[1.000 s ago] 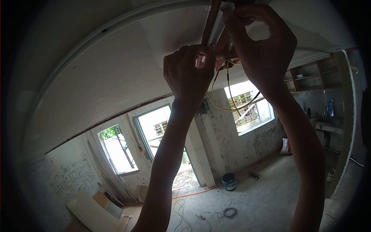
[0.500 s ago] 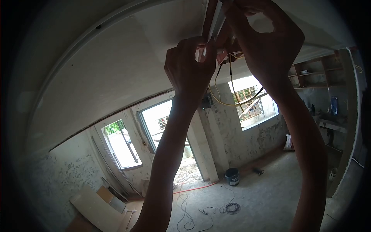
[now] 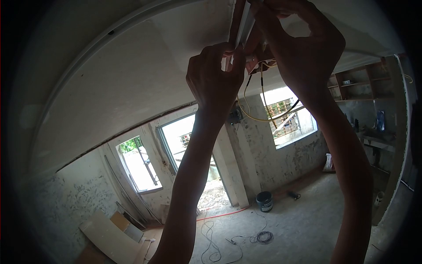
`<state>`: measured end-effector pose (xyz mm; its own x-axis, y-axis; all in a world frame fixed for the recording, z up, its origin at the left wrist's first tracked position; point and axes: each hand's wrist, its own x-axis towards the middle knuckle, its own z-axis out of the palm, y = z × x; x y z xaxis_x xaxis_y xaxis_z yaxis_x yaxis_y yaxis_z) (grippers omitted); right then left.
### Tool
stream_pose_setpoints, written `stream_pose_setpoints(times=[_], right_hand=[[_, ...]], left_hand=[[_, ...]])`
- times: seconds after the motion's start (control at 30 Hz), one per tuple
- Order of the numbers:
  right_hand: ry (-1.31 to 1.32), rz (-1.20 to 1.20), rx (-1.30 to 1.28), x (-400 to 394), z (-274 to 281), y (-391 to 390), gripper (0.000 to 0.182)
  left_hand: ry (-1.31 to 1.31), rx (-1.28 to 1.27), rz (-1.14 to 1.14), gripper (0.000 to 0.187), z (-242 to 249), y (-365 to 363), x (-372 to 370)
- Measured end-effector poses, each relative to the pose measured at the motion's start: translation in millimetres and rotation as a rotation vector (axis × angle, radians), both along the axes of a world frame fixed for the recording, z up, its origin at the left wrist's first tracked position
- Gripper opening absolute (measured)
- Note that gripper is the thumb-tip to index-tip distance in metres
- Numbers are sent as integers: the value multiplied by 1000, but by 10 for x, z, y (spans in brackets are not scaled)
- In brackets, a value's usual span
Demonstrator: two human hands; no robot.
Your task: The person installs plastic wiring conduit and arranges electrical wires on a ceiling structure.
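Note:
Overhead, my left hand [image 3: 214, 81] is raised to the ceiling, thumb and fingers pinched at the lower end of a pale narrow strip [image 3: 245, 27]. Higher up on the same strip is my right hand [image 3: 313, 55], also closed in a pinch; its fingertips are partly cut off by the top edge of the view. The strip runs along a dark slot in the ceiling. Between the hands a reddish bracket [image 3: 252, 66] shows, partly hidden. Yellow wires [image 3: 255, 118] with black sections hang below it in a loop.
A dark bucket [image 3: 264, 203] stands on the concrete floor below. Coiled cable [image 3: 263, 237] and a red line [image 3: 224, 215] lie nearby. Boards [image 3: 110, 237] lean at lower left. A doorway [image 3: 211, 180] opens ahead, and shelves [image 3: 358, 83] are at right.

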<state>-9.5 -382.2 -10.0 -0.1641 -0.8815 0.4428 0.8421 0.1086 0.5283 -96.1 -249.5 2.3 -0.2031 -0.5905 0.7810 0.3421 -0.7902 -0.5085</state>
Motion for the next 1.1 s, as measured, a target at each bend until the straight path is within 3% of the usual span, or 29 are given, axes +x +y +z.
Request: stream_pose_setpoints(times=[0.5,0.6,0.7,0.8,0.9,0.93,1.1], right_hand=[[-30,38,-24,63,56,48,8],[-79,130,-63,78,75,66,8],[-78,64,-37,90,55,14,8],[-58,1,-34,89,40,-18,9],[-48,29,-61,33,26,-25,9],[-41,22,-61,35,22,-34,9],[25,-147,44,7,24,-69,10]], left_hand=[[33,-18,-28,15,3,-26,-3],[91,70,-22,17,31,-51,-57],[37,211,-19,21,-53,-20,-61],[162,275,-87,38,-183,-68,-15],[291,138,-139,59,-279,-148,64],[340,113,-81,74,-283,-216,35],[422,48,-46,88,-327,-258,59]])
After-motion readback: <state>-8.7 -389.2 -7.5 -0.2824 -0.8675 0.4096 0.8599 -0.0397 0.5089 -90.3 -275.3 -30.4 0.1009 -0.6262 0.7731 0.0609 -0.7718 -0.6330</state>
